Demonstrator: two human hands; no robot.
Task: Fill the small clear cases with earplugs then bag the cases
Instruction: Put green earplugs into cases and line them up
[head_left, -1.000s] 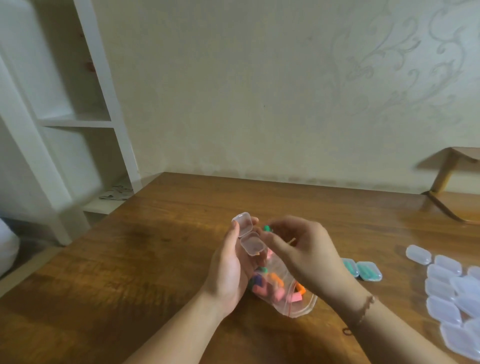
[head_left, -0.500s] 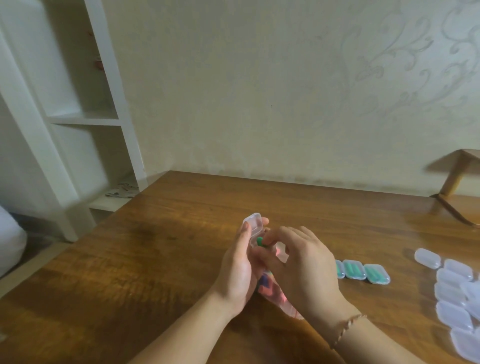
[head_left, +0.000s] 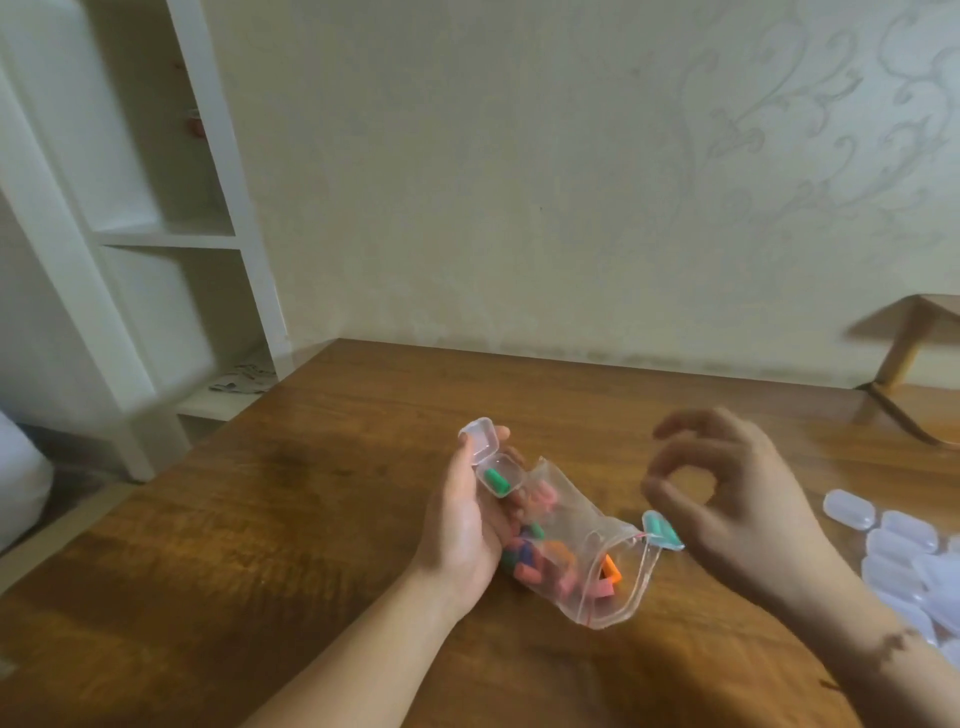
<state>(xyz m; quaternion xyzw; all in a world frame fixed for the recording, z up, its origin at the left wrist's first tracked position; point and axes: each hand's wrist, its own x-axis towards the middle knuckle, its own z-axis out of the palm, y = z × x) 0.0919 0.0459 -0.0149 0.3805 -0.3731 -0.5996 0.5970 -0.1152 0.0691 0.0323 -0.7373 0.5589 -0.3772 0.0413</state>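
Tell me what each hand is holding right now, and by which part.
The left hand holds the open clear case by its hinged side, with a green earplug inside. The right hand holds nothing; its fingers are loosely curled above the table.

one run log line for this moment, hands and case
left hand: holds open clear case | case: one green earplug inside | right hand: raised, empty | earplug bag: on table

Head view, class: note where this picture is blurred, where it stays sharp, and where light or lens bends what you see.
Head view: the right hand is smeared by motion blur; the left hand and its open case stay fairly sharp; the white shelf leans from wide-angle distortion; a soft sheen lies on the table; the empty cases at the right edge look hazy.
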